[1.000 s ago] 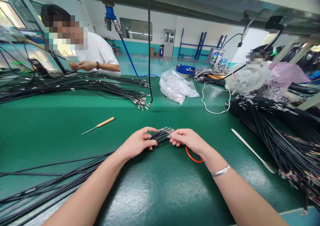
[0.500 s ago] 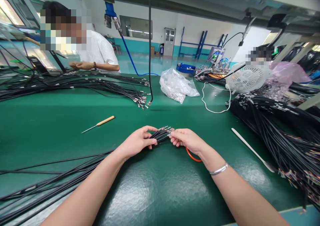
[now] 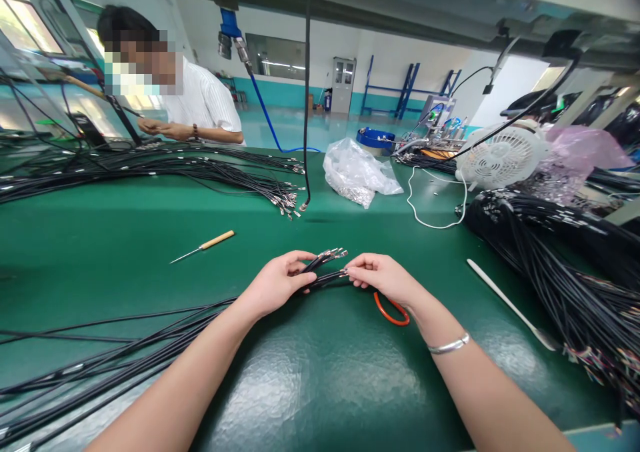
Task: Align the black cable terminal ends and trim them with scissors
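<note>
Left hand [image 3: 276, 284] of mine gripped the bundle of thin black wires with metal terminals [image 3: 320, 265], while my right hand [image 3: 383, 279] pinched one lower wire's tip just beside it; I judged a loose pinch could let that terminal slip free.

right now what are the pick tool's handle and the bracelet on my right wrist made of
Pick tool: handle looks like pale, matte wood, with a thin, shiny metal-looking shaft. Bracelet: probably polished silver-coloured metal, going by its bright highlights; the exact metal is unclear.
</note>
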{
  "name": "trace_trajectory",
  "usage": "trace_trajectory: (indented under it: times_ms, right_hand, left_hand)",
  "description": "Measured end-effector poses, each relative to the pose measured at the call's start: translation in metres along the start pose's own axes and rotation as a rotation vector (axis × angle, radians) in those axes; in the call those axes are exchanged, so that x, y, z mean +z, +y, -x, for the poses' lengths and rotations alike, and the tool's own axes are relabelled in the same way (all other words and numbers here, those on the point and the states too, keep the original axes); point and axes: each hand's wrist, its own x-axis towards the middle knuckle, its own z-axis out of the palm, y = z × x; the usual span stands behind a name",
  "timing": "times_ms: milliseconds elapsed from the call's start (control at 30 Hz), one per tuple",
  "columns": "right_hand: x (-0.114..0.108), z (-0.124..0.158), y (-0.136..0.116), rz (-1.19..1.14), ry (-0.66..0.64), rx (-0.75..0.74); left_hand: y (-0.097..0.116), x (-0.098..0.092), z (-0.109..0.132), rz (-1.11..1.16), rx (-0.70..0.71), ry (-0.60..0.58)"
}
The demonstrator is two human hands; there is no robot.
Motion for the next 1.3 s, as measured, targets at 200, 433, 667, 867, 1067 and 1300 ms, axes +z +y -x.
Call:
trace_trajectory:
  times_ms: [200,433,667,867,1067,1300]
  right_hand:
    - [0.000,0.003,-0.006,0.119,-0.020,0.032]
    - [-0.004,-0.003,0.014,0.361,0.046,-0.074]
    - [-0.002,-0.005,0.018,0.739,0.147,-0.226]
    - [0.002,-0.007,0.020,0.804,0.139,-0.275]
    - [0.003,-0.009,0.018,0.767,0.137,-0.226]
    - [0.001,-0.009,0.021,0.744,0.095,-0.313]
  left_hand:
    - [-0.008,0.002,-0.001,-0.137,0.097,0.076]
    - [-0.016,-0.003,-0.003,-0.272,0.163,0.132]
    - [-0.015,-0.003,0.000,-0.480,0.146,0.110]
    - [-0.017,-0.005,-0.002,-0.516,0.153,0.064]
    - [-0.014,0.004,-0.007,-0.638,0.139,0.094]
    - [-0.011,0.010,-0.007,-0.659,0.174,0.130]
